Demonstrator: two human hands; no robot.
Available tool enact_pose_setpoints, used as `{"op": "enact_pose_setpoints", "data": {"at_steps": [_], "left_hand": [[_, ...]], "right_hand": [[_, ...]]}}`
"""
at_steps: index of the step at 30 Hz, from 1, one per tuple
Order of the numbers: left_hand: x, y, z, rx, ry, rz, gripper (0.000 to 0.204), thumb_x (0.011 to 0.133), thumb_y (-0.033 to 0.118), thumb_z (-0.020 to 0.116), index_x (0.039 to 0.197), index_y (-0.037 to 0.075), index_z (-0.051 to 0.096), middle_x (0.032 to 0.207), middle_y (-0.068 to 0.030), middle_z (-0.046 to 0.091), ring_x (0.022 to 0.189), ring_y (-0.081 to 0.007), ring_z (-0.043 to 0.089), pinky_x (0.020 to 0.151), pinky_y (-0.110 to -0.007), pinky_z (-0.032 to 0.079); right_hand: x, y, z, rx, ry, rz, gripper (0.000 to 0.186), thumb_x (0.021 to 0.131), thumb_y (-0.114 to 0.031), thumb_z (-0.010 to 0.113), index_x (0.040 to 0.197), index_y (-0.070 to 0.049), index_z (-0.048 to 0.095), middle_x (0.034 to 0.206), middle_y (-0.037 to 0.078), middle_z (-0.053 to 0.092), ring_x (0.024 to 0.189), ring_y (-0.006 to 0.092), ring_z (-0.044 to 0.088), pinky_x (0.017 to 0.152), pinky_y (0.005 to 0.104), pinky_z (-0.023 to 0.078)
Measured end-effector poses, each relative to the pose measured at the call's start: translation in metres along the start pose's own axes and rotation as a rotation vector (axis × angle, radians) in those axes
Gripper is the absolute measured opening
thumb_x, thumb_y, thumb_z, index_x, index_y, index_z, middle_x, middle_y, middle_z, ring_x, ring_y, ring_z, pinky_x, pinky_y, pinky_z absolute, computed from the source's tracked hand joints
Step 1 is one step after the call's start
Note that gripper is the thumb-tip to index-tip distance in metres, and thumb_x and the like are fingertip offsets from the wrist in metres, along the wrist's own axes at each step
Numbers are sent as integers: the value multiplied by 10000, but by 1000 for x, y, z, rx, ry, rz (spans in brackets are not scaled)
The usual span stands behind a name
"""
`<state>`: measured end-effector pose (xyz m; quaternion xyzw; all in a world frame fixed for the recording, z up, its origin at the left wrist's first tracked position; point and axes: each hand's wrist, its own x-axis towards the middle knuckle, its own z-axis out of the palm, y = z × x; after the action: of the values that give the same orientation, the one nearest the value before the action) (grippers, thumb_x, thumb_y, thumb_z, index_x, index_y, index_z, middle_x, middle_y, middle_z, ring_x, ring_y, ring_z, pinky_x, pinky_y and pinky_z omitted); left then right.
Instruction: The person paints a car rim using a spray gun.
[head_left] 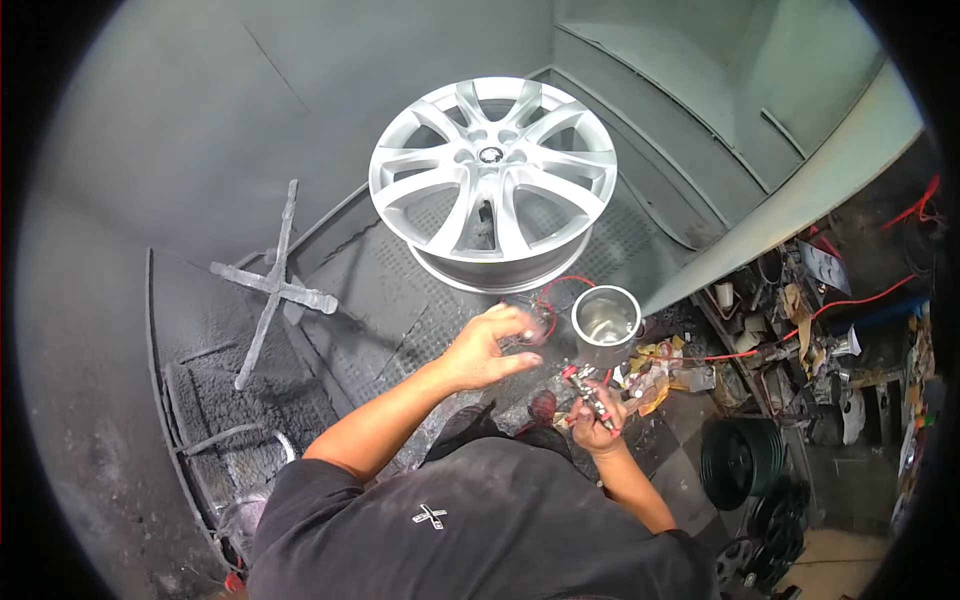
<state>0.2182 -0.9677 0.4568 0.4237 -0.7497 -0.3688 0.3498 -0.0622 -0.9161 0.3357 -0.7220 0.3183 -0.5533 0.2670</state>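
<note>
My left hand (pixel 492 345) is raised with curved fingers apart and holds nothing, just left of a silver metal cup (pixel 606 338) with an open top. My right hand (pixel 602 420) grips a spray gun (pixel 588 398) with red parts, and the cup sits above it, apparently attached. A thin red hose (pixel 570 280) curves behind the cup. Beyond both hands, a silver multi-spoke alloy wheel (pixel 508 210) lies face up, raised over a textured, grey-coated floor (pixel 360 330); whatever supports it is mostly hidden.
A paint-crusted cross-shaped stand (pixel 275 285) stands at left inside grey booth walls (pixel 180 120). A curved panel edge (pixel 780 190) borders the right. Beyond it are cluttered shelving (pixel 840 340) with red hoses and stacked dark wheels (pixel 740 465) on the floor.
</note>
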Motion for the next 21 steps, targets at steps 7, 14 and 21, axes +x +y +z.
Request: {"op": "enact_pose_setpoints", "data": {"at_steps": [7,14,21], "left_hand": [[-8,59,-16,-245,-12,92,978,550,372,926,1349,10,495,1288,-152,564,1246,-314,527,1080,-428,398],[-57,63,-13,-286,154,-136,795,596,272,914,1250,18,540,1144,-137,664,1074,-250,665,944,-368,511],[-87,42,-4,-295,211,-199,752,614,256,919,1220,23,539,1085,-136,698,1017,-238,692,889,-362,538]], "right_hand": [[-24,-67,43,45,-146,230,463,973,-387,612,1139,45,624,903,190,695,792,310,720,719,368,563],[-66,-77,81,2,-197,235,406,978,-291,605,1197,51,603,937,192,699,833,325,719,756,381,563],[-80,-77,95,52,-203,172,345,924,-193,680,1167,42,608,1037,212,704,920,367,715,801,402,562]]}}
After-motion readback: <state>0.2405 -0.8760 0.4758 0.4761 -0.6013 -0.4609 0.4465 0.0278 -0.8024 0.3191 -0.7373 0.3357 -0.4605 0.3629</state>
